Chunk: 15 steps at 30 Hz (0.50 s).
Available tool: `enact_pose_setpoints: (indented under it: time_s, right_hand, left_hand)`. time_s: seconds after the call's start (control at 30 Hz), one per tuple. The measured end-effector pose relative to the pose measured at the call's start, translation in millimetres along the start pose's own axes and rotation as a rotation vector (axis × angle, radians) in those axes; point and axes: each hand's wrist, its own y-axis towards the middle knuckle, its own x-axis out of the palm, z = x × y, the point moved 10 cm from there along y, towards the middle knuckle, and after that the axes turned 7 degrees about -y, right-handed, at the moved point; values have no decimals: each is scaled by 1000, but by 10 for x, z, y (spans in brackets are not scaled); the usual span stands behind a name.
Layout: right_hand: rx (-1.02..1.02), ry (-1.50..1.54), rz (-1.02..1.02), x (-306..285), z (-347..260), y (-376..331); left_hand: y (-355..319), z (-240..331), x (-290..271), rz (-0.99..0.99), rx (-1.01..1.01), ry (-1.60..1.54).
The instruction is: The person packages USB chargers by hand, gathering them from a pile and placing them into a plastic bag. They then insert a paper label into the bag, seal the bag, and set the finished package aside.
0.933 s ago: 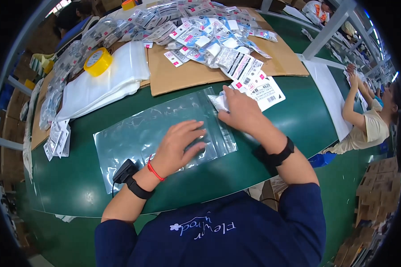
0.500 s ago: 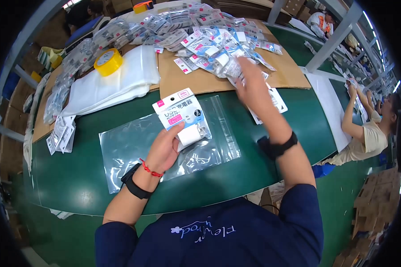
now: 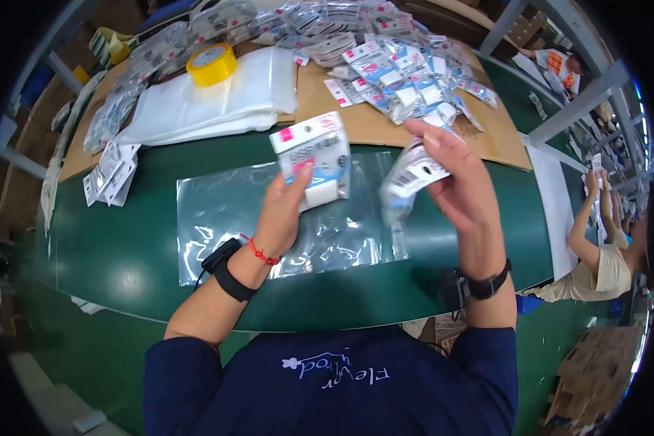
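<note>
My left hand (image 3: pixel 282 211) is closed on a packaged charger (image 3: pixel 314 156), a white block in a clear pouch with a printed white card; the thumb presses on its front. In my right hand (image 3: pixel 466 171) is another charger packet (image 3: pixel 414 173), tipped so its barcoded back shows, with the clear pouch hanging down blurred. Whether more than one packet is in either hand, I cannot tell. Under both hands a large clear zip bag (image 3: pixel 232 200) lies flat on the green table (image 3: pixel 116 254). Beyond my right hand rises a pile of similar charger packets (image 3: pixel 400 73).
A yellow tape roll (image 3: pixel 214 73) sits on a stack of clear plastic bags (image 3: pixel 218 109) at the back left. Brown cardboard (image 3: pixel 505 145) lies beneath the pile. Several loose packets (image 3: pixel 112 174) rest at the left. To the right, a person (image 3: pixel 603 265) works at another table.
My right hand has come back from the pile toward me and now holds a packet up beside the left one. My left hand has shifted slightly, still gripping its packet.
</note>
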Motion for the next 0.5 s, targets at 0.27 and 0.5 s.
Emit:
enact_pose_setpoints:
  time_s: [0.27, 0.5]
  right_hand:
    - [-74, 354, 135, 364, 464, 60]
    - [-277, -403, 63, 418, 287, -47]
  left_hand:
    - [-187, -200, 476, -259, -352, -421]
    - [-173, -256, 382, -357, -233, 131]
